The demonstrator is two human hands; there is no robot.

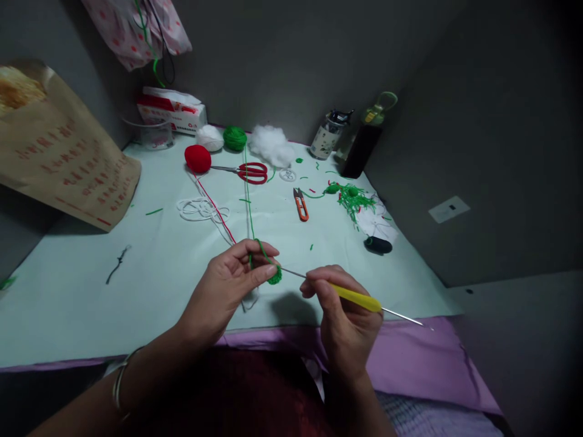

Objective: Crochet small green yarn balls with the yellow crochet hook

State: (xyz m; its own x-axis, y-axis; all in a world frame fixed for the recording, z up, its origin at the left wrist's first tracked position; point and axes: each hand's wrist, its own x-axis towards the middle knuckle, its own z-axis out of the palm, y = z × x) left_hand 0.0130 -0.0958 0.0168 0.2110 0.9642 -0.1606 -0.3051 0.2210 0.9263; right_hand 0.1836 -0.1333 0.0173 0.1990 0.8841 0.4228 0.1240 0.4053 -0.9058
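Note:
Between the thumb and fingers of my left hand point(232, 273) is a small green crochet piece point(275, 275). Green yarn point(248, 206) runs from the green yarn ball point(235, 138) down over that hand. My right hand point(346, 315) grips a crochet hook point(357, 297) by its yellow handle, closed like around a pen. The hook's thin metal shaft reaches left to the green piece; its tip is hidden there. A second metal end sticks out to the right. Red yarn point(214, 206) leads from a red yarn ball point(197, 159) toward my left hand.
Red-handled scissors point(253, 173), orange thread snips point(301, 205), white stuffing point(272, 145) and a white yarn ball point(210, 138) lie on the pale cloth. At right are green yarn scraps point(355, 203) and a dark bottle point(362, 149). A paper bag point(68, 152) stands left.

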